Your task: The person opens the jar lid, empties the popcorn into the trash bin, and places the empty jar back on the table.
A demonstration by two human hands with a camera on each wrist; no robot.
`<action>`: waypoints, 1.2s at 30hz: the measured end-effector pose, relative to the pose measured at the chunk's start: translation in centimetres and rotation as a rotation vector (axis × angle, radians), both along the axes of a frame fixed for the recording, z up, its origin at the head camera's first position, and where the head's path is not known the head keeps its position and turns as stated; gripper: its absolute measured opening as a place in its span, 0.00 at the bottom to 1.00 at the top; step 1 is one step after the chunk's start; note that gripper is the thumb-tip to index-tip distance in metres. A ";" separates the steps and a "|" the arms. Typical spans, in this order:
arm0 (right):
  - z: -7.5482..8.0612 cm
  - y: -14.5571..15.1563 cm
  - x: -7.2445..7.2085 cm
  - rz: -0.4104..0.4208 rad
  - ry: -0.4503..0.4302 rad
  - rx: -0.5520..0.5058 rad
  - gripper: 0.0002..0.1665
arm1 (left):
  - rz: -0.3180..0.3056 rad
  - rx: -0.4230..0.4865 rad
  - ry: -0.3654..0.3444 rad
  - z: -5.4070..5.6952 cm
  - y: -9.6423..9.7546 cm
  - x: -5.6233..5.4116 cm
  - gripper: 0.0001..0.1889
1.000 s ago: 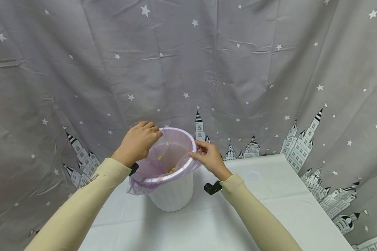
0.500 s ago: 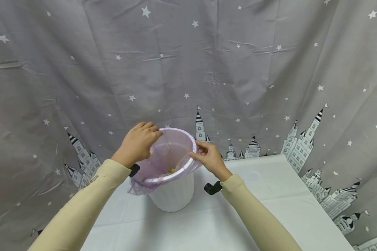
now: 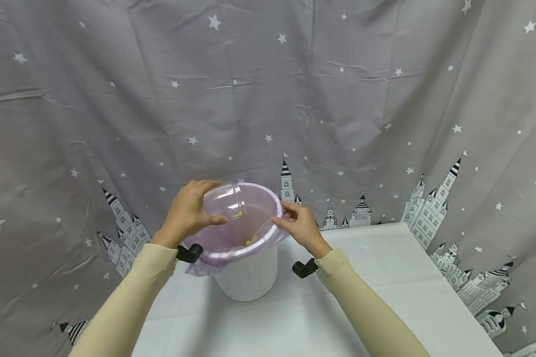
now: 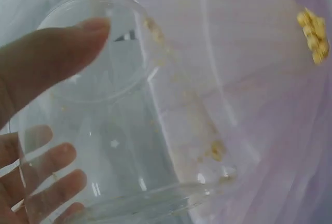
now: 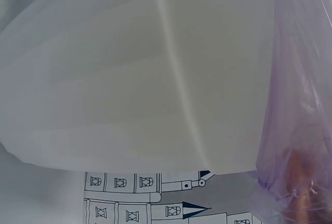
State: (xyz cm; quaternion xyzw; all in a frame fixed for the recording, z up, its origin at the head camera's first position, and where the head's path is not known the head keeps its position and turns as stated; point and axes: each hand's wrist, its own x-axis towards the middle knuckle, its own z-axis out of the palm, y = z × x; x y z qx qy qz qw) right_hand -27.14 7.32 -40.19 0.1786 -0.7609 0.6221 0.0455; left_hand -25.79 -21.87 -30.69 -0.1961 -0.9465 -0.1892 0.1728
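A clear plastic jar [image 3: 225, 198] lies tilted over the mouth of a white bin [image 3: 246, 280], held by my left hand [image 3: 185, 210]. Its thumb and fingers curve around the jar wall in the left wrist view, where a few yellow crumbs [image 4: 216, 150] cling inside. Lining the bin is a thin purple bag [image 3: 201, 267], folded over the rim. A small heap of yellow pieces [image 4: 314, 36] sits down in the bag. At the bin's right side, my right hand [image 3: 300, 223] pinches the rim and bag; in the right wrist view its fingers are partly hidden by the bag.
The bin stands on a white-covered table [image 3: 339, 297]. Behind hangs a grey curtain [image 3: 339, 109] printed with stars and castles. A black wrist camera [image 3: 304, 268] sticks out under the right wrist, close to the bin.
My left hand has turned over, bringing the jar into plain view above the bin's mouth. The right hand keeps its place on the rim. The head view has shifted slightly.
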 end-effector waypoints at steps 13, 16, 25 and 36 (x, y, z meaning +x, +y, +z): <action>-1.5 -0.2 -0.8 -0.027 0.026 -0.017 0.37 | 0.001 0.575 -0.049 -1.1 -0.1 2.6 0.48; -1.4 -0.2 -0.7 -0.034 0.024 -0.011 0.37 | -0.003 0.652 -0.075 -1.0 0.0 3.3 0.47; -1.3 -0.3 -0.6 -0.051 0.043 0.009 0.36 | -0.058 0.864 -0.086 -1.5 0.7 5.1 0.43; -1.4 -0.4 -0.7 -0.053 0.051 0.019 0.35 | -0.196 1.152 -0.084 -2.7 2.4 8.2 0.42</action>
